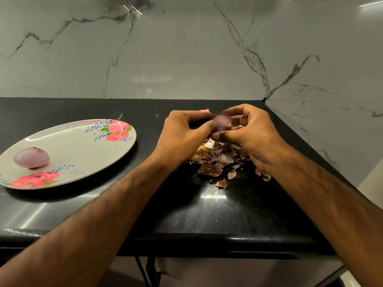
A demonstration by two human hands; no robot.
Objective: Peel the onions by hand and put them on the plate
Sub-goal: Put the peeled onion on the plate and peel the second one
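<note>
Fingers of left hand [182, 131] and right hand [248, 129] grip the blurred onion [222, 122]; strip remaining skin (if any) over the peel pile [215, 158].

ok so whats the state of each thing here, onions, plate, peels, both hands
onion on the plate: peeled, lying on its side, untouched
held onion: gripped between both hands above the peels, purple, blurred
plate: flat on the counter, carries one onion
peels: loose pile on the counter under the hands
left hand: fingers curled round the held onion
right hand: pinches the held onion
</note>
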